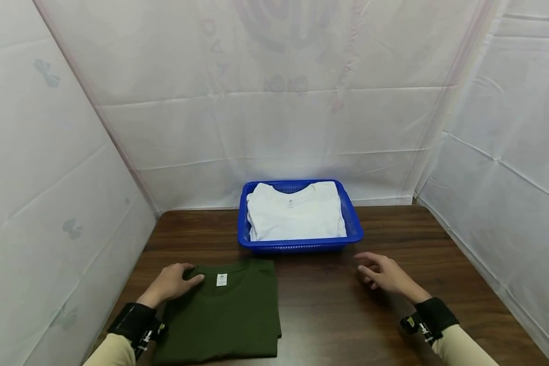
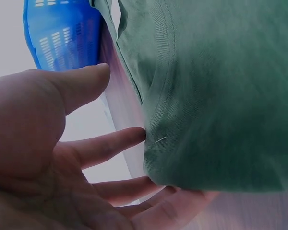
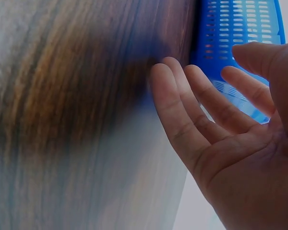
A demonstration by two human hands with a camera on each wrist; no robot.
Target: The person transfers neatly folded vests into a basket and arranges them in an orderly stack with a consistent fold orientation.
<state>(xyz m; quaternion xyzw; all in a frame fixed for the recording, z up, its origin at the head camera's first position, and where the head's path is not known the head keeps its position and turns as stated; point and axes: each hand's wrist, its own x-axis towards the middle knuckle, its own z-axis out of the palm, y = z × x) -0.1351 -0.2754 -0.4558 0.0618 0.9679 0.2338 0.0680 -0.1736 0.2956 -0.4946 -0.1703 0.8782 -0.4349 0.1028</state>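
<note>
A folded dark green T-shirt lies flat on the table, its collar and white label facing up. At its upper left corner is my left hand. The left wrist view shows that hand's fingertips touching the shirt's edge, some partly hidden beneath it, with the thumb apart from the cloth. My right hand hovers over the table to the right, holding nothing. In the right wrist view its fingers are spread and slightly bent. White folded shirts fill a blue plastic basket at the back.
The brown wooden table carries the basket near its far edge. White sheeting hangs behind the table and along both sides. Black straps with small cameras circle both wrists.
</note>
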